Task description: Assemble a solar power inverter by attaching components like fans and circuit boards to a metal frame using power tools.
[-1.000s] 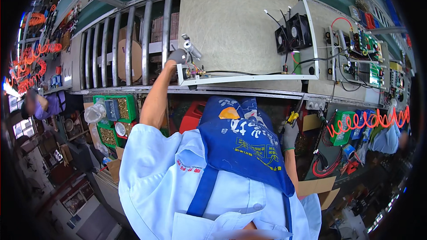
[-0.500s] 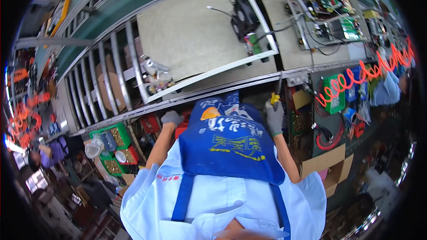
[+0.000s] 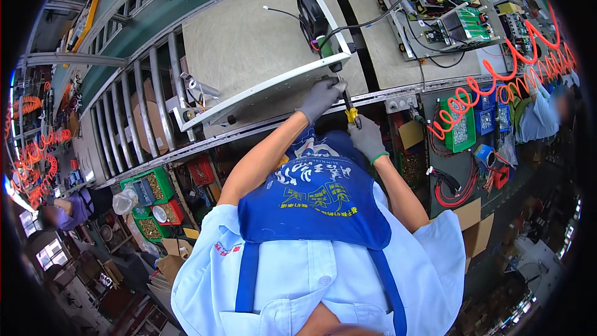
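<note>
My left hand (image 3: 321,98), in a grey glove, reaches across to the near right corner of a white-edged metal panel (image 3: 273,93). Its fingers are bent together beside the tip of a tool; what they pinch is too small to name. In my gloved right hand (image 3: 368,139) is a yellow-and-black hand tool (image 3: 352,115), whose long dark shaft points up to that corner. A black fan (image 3: 313,18) stands against the panel's right side, with a loose black cable (image 3: 283,12) beside it. A silver cylinder (image 3: 203,89) sits near the panel's left end.
An open chassis with green circuit boards (image 3: 463,25) stands on the bench at right. Orange coiled hoses (image 3: 460,109) hang there. Metal rollers (image 3: 140,109) lie at left. Green bins of small parts (image 3: 149,190) sit below left; a cardboard box (image 3: 476,224) is at lower right.
My left hand has moved from before my body to the panel corner. My right hand has brought the tool up and leftward there. The panel has shifted slightly left, showing more of its front.
</note>
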The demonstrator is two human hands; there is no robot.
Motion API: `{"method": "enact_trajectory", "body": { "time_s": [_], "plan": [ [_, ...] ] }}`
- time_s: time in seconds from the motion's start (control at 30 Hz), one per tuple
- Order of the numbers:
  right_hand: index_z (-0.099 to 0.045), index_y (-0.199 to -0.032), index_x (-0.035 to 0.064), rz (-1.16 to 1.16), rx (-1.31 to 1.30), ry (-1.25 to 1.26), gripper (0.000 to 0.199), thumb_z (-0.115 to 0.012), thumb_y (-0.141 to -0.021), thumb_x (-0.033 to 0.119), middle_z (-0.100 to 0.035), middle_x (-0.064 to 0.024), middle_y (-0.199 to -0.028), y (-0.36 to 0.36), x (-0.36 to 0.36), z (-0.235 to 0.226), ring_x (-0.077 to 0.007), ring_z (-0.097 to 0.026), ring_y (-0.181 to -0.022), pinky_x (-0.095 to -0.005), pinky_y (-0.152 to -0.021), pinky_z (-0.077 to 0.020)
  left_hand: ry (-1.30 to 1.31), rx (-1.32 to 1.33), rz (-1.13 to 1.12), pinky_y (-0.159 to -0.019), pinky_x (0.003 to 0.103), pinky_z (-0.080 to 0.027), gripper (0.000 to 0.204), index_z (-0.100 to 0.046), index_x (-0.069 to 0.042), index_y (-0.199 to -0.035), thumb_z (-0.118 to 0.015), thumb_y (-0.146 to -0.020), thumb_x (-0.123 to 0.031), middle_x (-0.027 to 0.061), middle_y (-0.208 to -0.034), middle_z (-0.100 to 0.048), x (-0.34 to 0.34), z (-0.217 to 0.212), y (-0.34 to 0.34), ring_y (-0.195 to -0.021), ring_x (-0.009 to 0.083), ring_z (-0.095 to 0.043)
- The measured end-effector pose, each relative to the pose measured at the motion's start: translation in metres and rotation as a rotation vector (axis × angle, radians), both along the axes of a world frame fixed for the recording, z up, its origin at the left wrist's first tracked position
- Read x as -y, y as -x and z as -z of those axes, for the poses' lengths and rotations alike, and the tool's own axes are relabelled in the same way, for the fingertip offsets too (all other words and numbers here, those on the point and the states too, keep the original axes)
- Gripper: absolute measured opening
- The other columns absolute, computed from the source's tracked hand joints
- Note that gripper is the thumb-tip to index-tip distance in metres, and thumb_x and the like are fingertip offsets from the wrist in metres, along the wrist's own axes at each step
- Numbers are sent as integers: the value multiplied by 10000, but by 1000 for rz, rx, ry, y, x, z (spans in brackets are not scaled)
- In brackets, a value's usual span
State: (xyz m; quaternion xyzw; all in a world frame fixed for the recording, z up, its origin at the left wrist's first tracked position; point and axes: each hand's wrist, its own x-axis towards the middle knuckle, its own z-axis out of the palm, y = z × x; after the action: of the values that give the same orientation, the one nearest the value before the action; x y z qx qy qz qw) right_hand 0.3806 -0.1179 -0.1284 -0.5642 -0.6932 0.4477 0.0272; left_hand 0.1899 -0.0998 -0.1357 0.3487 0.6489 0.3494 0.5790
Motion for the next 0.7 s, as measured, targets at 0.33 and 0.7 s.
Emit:
{"method": "enact_trajectory", "body": {
  "time_s": [0.33,0.7],
  "plan": [
    [-584,-959,73,-118,172,-162,247,-537,-870,299,-644,-201,-852,6,-6,3,-405,-624,-821,-512,-743,-487,-52,237,-270,-682,229,-477,215,-654,-46,-1015,-603,-916,-230,18,-891,-671,-7,32,-9,-767,81,-590],
    [-574,-1014,91,-137,312,-112,314,-502,-896,372,-651,-201,-893,9,-10,-13,-415,-627,-873,-504,-784,-497,-66,375,-334,-687,209,-465,187,-654,-57,-1028,-608,-910,-193,13,-891,-662,-10,29,-11,-755,76,-584]
  ]
}}
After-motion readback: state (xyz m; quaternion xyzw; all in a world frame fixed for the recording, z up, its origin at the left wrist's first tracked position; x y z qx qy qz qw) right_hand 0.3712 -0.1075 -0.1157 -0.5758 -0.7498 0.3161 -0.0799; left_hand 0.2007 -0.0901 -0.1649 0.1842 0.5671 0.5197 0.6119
